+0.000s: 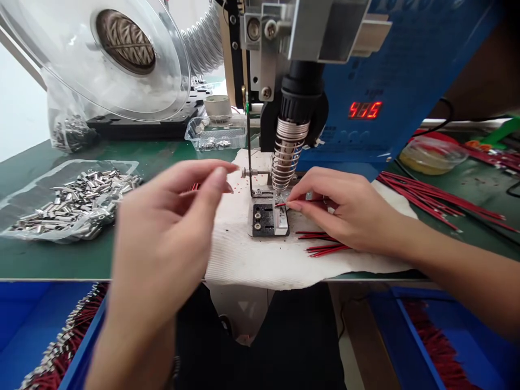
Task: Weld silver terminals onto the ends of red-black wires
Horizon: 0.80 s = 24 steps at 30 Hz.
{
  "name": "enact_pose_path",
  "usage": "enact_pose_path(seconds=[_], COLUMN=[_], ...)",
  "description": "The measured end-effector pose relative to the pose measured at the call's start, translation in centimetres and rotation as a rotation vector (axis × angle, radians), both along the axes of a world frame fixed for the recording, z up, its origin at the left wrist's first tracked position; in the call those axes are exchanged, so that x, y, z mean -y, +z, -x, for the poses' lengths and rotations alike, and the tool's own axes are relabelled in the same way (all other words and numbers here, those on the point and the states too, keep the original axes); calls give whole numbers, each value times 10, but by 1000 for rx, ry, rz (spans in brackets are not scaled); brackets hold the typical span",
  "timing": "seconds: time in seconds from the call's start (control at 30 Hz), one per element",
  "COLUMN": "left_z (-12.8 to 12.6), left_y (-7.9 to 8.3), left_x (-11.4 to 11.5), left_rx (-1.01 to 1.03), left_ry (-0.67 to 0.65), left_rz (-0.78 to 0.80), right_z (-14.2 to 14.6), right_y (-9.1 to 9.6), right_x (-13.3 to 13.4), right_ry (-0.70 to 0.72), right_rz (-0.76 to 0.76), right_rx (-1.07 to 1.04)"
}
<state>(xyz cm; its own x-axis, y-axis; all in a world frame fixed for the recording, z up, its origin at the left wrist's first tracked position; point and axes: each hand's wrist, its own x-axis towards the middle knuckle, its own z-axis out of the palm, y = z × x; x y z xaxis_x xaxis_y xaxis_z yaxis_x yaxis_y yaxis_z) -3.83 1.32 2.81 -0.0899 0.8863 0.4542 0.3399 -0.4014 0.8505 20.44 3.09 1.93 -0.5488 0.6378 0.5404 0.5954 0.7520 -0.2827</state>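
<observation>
My right hand (337, 208) pinches a thin red and black wire (281, 205) between thumb and fingertips. The wire's end lies over the small light-coloured block (280, 222) of a black fixture (263, 221), just below the spring-wrapped soldering head (287, 154). Under the right palm lie several loose red and black wires (325, 249) on a white cloth (244, 260). My left hand (170, 233), slightly blurred, is raised left of the fixture with thumb and fingers drawn together; whatever sits between them is hidden. A few red wire ends show behind it.
At left, an open plastic bag (77, 203) holds many small metal cylinders. A clear tray (217, 132) stands behind. The blue machine (357, 130) with red digits fills the back right. Red wire bundles (442, 200) lie right. Blue bins (87, 341) with wired parts sit below the table edge.
</observation>
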Motion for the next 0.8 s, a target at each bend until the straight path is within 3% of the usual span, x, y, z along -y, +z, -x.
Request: enact_pose_path(seconds=[0.07, 0.17, 0.43, 0.8], left_z=[-23, -37, -37, -38], left_y=[-7, -18, -26, -28], left_x=[3, 3, 5, 9], left_rx=[85, 202, 192, 197], left_ry=[-3, -32, -53, -38], left_rz=[58, 144, 248, 250], right_z=[1, 3, 7, 7], right_y=[1, 1, 3, 2], right_x=[1, 2, 6, 7], right_ry=[-13, -42, -63, -84], right_rz=[12, 41, 60, 38], right_rx=[-6, -10, -38, -14])
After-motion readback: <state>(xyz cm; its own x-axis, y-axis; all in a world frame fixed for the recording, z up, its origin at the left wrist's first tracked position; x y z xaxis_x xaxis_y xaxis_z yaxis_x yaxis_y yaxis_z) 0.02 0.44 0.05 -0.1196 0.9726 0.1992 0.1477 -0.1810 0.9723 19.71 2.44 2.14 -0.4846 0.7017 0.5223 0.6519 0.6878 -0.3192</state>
